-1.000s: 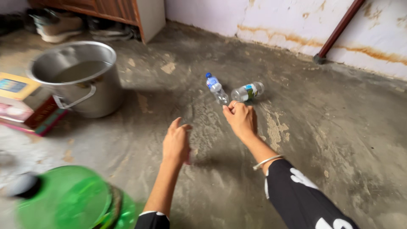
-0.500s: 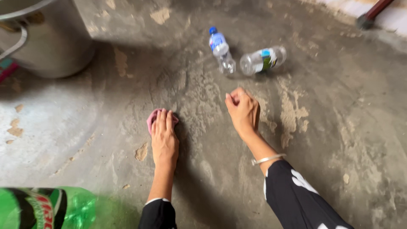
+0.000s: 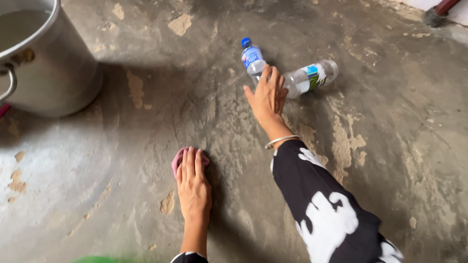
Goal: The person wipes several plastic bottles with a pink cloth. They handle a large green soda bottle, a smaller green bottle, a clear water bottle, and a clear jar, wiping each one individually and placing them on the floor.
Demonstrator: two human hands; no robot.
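Head view. The right hand (image 3: pixel 267 95), which half a second earlier was curled in a loose fist short of the bottles, had stretched toward the upper centre of the frame with its fingers spread open, holding nothing; its fingertips lay over the lower end of the clear plastic water bottle with a blue cap and blue label (image 3: pixel 252 57), apparently touching it, though no grip had closed. Just to its right lay a second clear plastic bottle with a green-and-blue label (image 3: pixel 312 78), on its side. The left hand (image 3: pixel 193 182), at lower centre, was pressed flat, fingers together, on a small pink cloth (image 3: pixel 177 159), in much the same pose as before. The camera had shifted, bringing more of the large round steel pot (image 3: pixel 44 73) with a loop handle and cloudy liquid inside into the upper left. The grey concrete floor (image 3: pixel 390 146) was rough and pitted, with tan patches of flaked surface.
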